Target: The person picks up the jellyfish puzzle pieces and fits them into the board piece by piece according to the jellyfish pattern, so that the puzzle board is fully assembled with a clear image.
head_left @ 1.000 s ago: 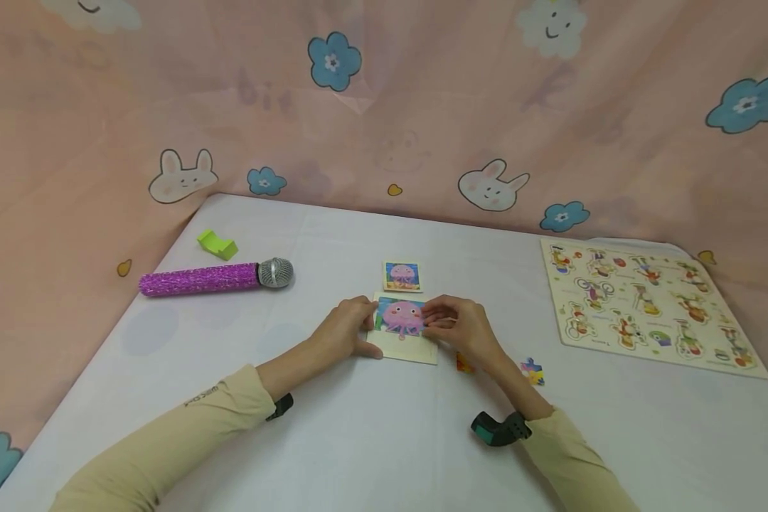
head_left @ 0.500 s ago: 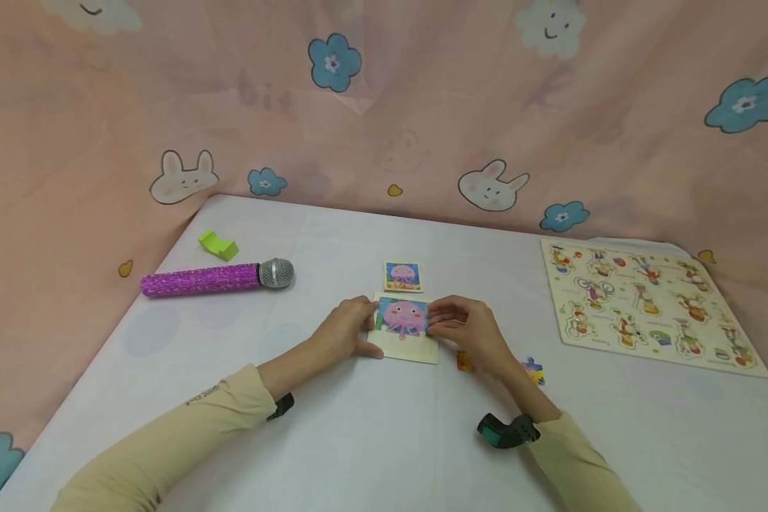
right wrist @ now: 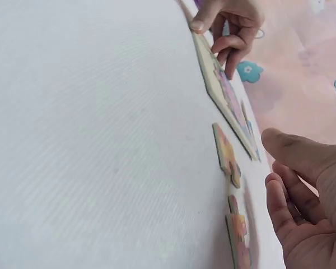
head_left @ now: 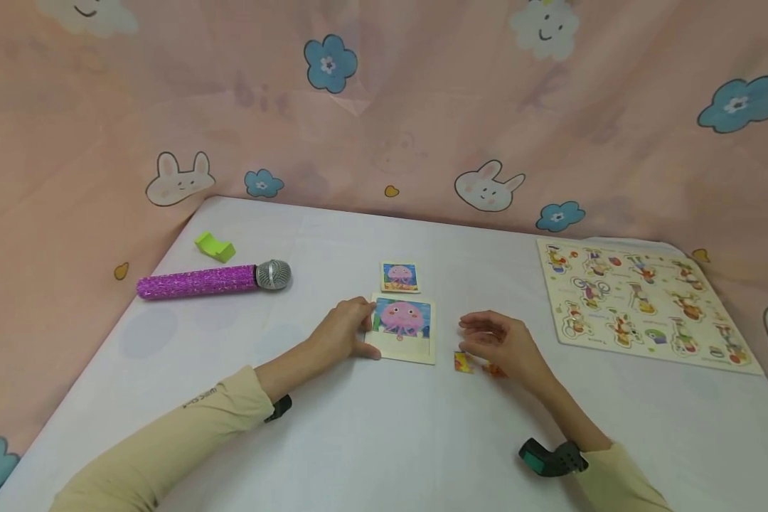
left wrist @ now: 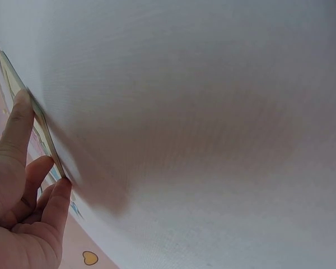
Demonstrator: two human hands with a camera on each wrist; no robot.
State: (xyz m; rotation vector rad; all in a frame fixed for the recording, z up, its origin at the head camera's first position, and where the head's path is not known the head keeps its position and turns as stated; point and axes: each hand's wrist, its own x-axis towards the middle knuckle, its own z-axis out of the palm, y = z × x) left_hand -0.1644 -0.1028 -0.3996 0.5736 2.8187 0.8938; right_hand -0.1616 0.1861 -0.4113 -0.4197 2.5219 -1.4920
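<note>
My left hand [head_left: 348, 331] grips the left edge of a small wooden puzzle board [head_left: 414, 350], thumb at its near part and fingers by its upper corner. In the left wrist view the thumb [left wrist: 18, 120] lies on the board's edge. Pink jellyfish pieces [head_left: 402, 318] fill the board's upper part, and its lower strip is bare wood. My right hand [head_left: 502, 345] hovers right of the board, fingers loosely bent, holding nothing. Beneath it lie a yellow puzzle piece [head_left: 463, 362] and an orange puzzle piece [head_left: 494, 370], partly hidden by the hand.
A small jellyfish picture card [head_left: 400, 277] lies just behind the board. To the left are a purple glittery microphone [head_left: 198, 282] and a green curved block [head_left: 215, 247]. A large wooden peg puzzle [head_left: 646, 306] lies at right on the white-covered table [head_left: 371, 441].
My right hand has left the board's right edge and moved right and nearer, over the loose pieces. My left hand keeps its place on the board.
</note>
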